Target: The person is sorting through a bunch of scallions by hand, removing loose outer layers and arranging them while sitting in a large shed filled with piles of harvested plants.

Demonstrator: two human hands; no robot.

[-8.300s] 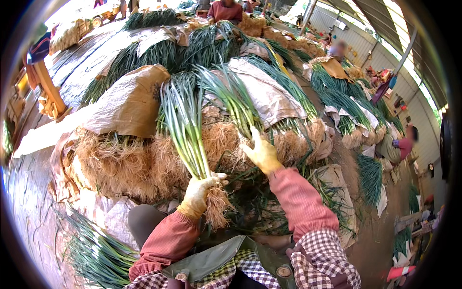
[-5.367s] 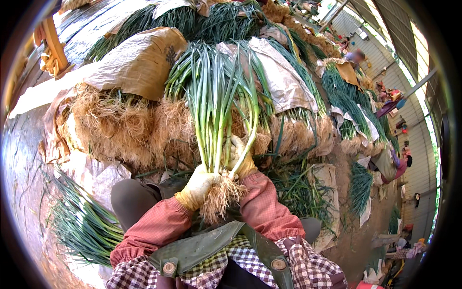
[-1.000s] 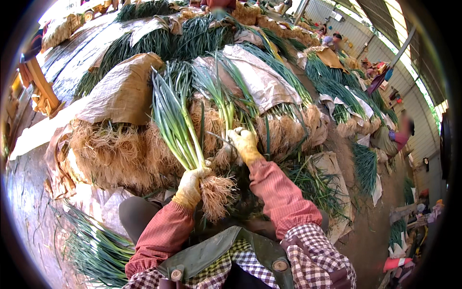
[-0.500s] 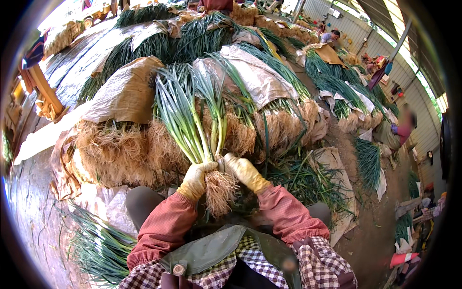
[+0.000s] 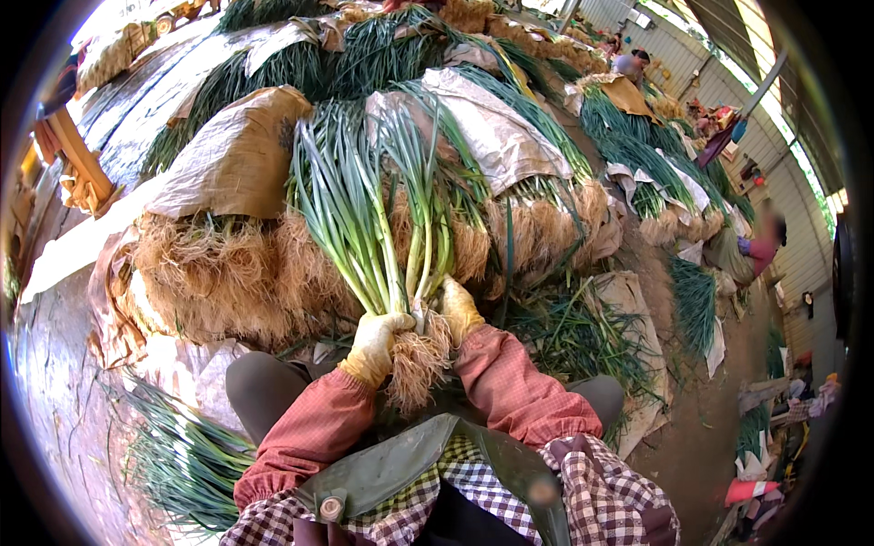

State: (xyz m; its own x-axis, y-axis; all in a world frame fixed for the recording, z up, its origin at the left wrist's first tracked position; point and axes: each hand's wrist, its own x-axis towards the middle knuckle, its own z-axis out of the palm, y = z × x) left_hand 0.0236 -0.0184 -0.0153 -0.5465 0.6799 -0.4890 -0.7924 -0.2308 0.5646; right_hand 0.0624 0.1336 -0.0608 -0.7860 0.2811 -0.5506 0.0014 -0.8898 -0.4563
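Observation:
My left hand (image 5: 371, 348), in a yellowed work glove, is closed around the base of a bunch of green onions (image 5: 364, 223) just above its tangle of pale roots (image 5: 420, 362). The long leaves fan out away from me over the pile. On the bunch's right side my right hand (image 5: 459, 309), gloved alike, closes against the lower ends of the stems. Some of its fingers are hidden behind them. Both hands are in front of my bent knees.
Ahead lie stacked green onions, roots (image 5: 209, 273) toward me, partly under tan sacking (image 5: 238, 155) and a pale sheet (image 5: 496, 127). Loose leaves (image 5: 583, 341) litter the right side. Another bunch (image 5: 182, 460) rests at lower left. People (image 5: 763, 246) sit among further piles at right.
My right hand has turned upright and moved in against the stems from the right. My left hand keeps its hold, and the root end is slightly lower and less spread.

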